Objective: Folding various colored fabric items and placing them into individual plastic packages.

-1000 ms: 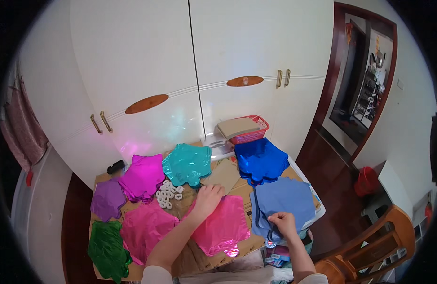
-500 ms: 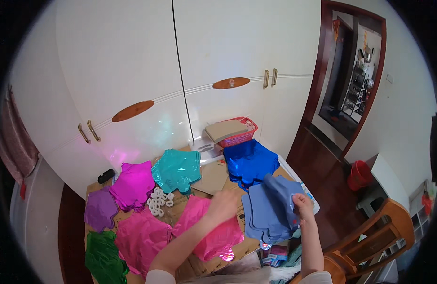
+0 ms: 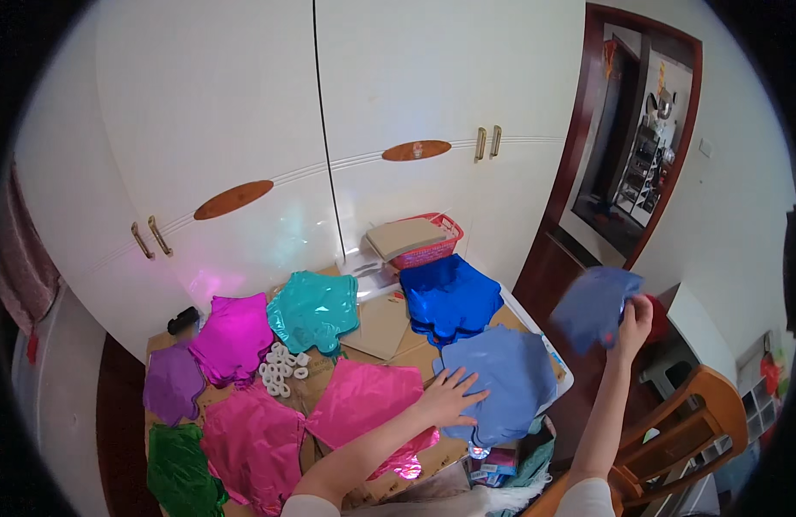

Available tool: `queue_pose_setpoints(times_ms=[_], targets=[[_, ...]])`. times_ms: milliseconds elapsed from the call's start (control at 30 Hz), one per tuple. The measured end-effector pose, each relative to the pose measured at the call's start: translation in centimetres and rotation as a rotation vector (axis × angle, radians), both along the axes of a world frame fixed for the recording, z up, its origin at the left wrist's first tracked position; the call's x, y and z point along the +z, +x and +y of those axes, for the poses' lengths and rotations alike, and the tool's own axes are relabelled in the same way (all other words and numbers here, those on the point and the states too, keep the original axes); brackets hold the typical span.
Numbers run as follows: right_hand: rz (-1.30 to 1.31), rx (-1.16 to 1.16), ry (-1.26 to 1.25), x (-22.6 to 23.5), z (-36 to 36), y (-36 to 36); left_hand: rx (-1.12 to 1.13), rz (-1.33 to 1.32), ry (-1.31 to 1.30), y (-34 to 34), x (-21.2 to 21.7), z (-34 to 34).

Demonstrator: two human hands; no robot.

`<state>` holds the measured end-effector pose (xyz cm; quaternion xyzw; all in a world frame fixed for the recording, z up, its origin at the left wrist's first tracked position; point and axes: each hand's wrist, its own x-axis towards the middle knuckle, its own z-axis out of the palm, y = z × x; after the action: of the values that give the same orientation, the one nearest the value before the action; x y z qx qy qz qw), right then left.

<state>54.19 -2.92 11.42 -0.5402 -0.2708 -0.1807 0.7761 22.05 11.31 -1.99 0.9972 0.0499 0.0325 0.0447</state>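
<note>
My right hand (image 3: 635, 326) is raised off the table's right side, its fingers closed on a blue-grey flat foil balloon (image 3: 592, 306) blurred by motion. My left hand (image 3: 452, 398) lies with fingers spread on the left edge of a stack of blue-grey flat foil balloons (image 3: 505, 379). Behind that stack sits a shiny blue foil pile (image 3: 454, 297). Under my left forearm is a pink foil pile (image 3: 368, 401), partly covered by the arm. A second pink pile (image 3: 251, 439) lies left of it.
Teal (image 3: 316, 306), magenta (image 3: 234, 336), purple (image 3: 174, 379) and green (image 3: 182, 470) foil piles lie across the cardboard-topped table. Small white rolls (image 3: 281, 370) sit among them. At the back stands a red basket (image 3: 428, 252) with cardboard on it. A wooden chair (image 3: 699, 414) is at right.
My right hand has lifted a blue-grey foil balloon off the stack and carried it up and right. My left hand has come down onto the stack, its fingers now spread.
</note>
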Motion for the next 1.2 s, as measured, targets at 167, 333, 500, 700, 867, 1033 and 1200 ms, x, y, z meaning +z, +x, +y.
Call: queue_pose_setpoints(times_ms=[167, 333, 500, 700, 867, 1033, 1200], targets=[[-0.728, -0.095, -0.824, 2.0, 10.9, -6.5, 0.01, -0.037, -0.006, -0.7, -0.4, -0.3], [-0.891, 0.382, -1.198, -9.9, 23.8, -10.2, -0.027, -0.085, -0.044, -0.2, -1.2, -0.5], [-0.882, 0.478, -1.275, -11.9, 26.4, -17.7, 0.0, 0.049, -0.152, -3.2, 0.6, 0.6], [-0.694, 0.451, -1.209, -14.1, 27.3, -16.5, 0.131, -0.178, -0.253, -4.6, 3.2, 6.2], [-0.23, 0.614, -1.184, -13.2, 27.3, -14.9, 0.436, -0.269, -0.254, -2.8, 3.4, 12.6], [-0.104, 0.716, -1.103, -13.6, 27.4, -14.0, 0.445, -0.464, -0.018, 0.5, -0.6, 16.9], [0.287, 1.026, -0.863, -15.2, 27.6, -12.5, 0.49, -0.254, -0.255, 1.6, 1.2, 16.7]])
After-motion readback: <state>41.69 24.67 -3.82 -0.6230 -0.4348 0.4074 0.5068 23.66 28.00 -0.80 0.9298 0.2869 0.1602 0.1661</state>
